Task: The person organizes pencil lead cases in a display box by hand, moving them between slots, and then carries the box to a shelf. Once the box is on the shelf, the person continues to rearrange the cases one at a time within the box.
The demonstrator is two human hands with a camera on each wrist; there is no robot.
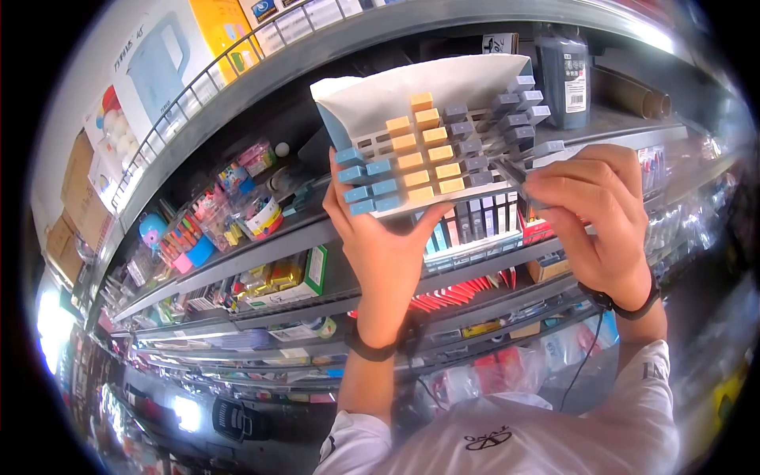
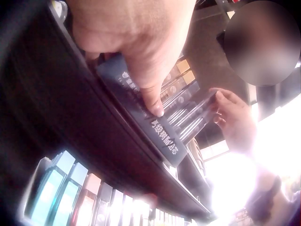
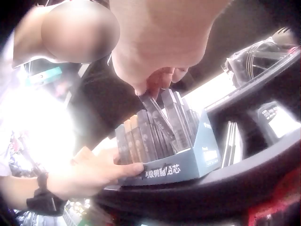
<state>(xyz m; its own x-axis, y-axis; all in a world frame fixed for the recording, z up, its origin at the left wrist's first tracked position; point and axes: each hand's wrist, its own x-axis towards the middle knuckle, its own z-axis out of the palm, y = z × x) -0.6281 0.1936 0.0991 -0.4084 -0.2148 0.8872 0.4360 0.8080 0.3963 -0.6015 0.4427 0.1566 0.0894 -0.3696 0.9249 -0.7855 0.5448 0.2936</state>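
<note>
A blue display box [image 3: 205, 157] of pencil lead cases is tilted toward me at the shelf edge, its white back flap [image 1: 443, 91] standing up. Its rows hold blue cases [image 1: 368, 190], yellow cases [image 1: 427, 138] and dark grey cases [image 1: 518, 119]. My left hand [image 1: 384, 253] grips the box at its left side, thumb along the lettered front panel [image 2: 162, 141]. With fingertips and thumb, my right hand [image 1: 598, 210] pinches the top of a dark pencil lead case [image 3: 157, 114], which leans in the box among the others at its right part.
A dark bottle [image 1: 566, 87] with a white label stands behind the box, beside brown cardboard tubes [image 1: 633, 91]. Below is another box with a row of cases [image 2: 89, 197]. Small toys [image 1: 198, 229] fill the shelf at left. A wire rail [image 1: 190, 87] edges the upper shelf.
</note>
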